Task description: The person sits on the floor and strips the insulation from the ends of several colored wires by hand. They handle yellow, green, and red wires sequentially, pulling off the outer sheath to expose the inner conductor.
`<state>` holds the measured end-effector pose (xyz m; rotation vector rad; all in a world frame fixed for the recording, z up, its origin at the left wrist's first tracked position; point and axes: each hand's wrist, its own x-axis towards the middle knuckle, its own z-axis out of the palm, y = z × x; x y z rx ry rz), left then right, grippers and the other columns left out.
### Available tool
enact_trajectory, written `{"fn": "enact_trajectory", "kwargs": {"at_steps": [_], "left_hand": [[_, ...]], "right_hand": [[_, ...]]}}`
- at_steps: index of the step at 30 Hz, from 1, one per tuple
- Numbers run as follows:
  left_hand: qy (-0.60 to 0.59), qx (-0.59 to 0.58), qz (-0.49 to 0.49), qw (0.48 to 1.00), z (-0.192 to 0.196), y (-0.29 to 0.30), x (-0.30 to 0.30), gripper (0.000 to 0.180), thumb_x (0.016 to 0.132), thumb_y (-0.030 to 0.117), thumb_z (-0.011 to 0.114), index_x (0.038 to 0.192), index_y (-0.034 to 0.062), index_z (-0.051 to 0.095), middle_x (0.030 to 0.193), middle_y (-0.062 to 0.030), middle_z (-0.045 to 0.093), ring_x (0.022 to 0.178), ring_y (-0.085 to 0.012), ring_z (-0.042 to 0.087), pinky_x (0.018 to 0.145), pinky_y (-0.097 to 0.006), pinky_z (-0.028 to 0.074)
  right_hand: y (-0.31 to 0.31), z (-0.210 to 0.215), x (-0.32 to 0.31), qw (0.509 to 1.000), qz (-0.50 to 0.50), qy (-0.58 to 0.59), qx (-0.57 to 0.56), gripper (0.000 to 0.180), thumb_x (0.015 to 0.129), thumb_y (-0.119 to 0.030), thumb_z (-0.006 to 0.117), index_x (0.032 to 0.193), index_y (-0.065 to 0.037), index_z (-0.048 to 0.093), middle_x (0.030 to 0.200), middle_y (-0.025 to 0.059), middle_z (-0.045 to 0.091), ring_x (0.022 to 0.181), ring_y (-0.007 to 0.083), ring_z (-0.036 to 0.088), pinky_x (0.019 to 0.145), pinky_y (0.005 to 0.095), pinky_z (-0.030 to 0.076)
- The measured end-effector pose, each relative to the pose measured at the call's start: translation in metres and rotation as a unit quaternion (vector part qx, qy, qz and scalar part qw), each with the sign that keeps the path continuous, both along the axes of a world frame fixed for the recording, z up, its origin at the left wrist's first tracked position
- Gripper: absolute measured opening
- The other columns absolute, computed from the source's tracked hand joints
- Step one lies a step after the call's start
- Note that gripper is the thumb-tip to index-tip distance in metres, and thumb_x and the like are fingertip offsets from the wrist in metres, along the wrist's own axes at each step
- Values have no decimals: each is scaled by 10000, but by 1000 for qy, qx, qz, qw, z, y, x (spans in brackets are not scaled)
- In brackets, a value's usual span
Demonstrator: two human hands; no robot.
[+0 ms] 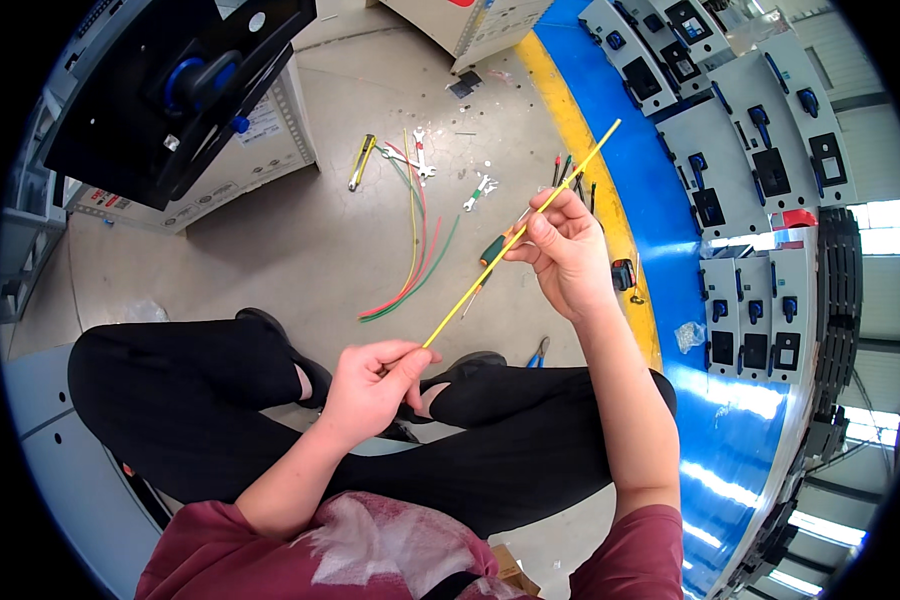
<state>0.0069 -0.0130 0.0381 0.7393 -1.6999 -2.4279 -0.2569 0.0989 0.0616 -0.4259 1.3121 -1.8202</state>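
Observation:
A thin yellow wire [467, 297] stretches slantwise between my hands, almost straight. My left hand [375, 388] pinches its near lower end. Farther up, my right hand [567, 258] grips it between thumb and fingers, and the far end sticks out beyond. Behind the wire, a screwdriver with a green and orange handle [492, 250] lies on the floor, partly hidden by the wire and my right hand. To the left lie several loose red, green and yellow wires [402, 296]. Beyond them are a yellow utility knife [362, 165] and some wrenches [423, 160].
Blue-handled pliers [539, 353] lie near my right leg. A black and red tool or battery [623, 274] sits by the yellow floor stripe [638, 318]. Cabinets [295, 130] stand at the far left, and grey panels with blue handles [715, 175] at the right.

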Motion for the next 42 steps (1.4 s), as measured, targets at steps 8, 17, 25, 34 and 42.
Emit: {"fn": "enact_trajectory", "kwargs": {"at_steps": [8,17,25,34,42], "left_hand": [[-4,11,13,1000,-2,-2,-2,249,1028,165,610,1001,-49,735,604,-15,625,525,-75,589,510,-225,438],[-33,8,35,999,1,-2,-5,221,1014,129,621,1013,-57,739,633,-2,631,542,-47,577,506,-233,412],[-78,-144,66,984,-8,-1,-10,199,989,132,647,986,-41,744,596,-37,635,517,-63,560,490,-265,415],[-69,-179,60,980,-8,-5,-14,184,975,133,660,993,-25,753,616,-66,664,513,-81,579,495,-281,436],[-57,-28,67,996,-13,-3,-11,237,1018,177,621,1054,-27,738,692,-60,692,593,-90,609,583,-243,480]], "right_hand": [[-3,-10,11,998,24,-59,-17,182,971,-43,666,1141,-11,608,968,104,692,894,232,725,783,395,641],[-7,-20,27,998,-28,-62,-11,188,976,-39,656,1155,2,618,977,130,708,888,251,728,808,415,636],[-15,-22,67,987,43,-56,141,266,964,-76,689,1181,62,618,995,184,719,877,263,732,800,401,641],[-14,-28,67,992,27,-63,107,243,988,-102,664,1185,33,618,987,193,727,896,268,736,804,409,639],[-12,-32,60,994,42,-80,58,186,1007,-119,639,1155,-7,624,972,177,724,893,268,735,791,411,638]]}}
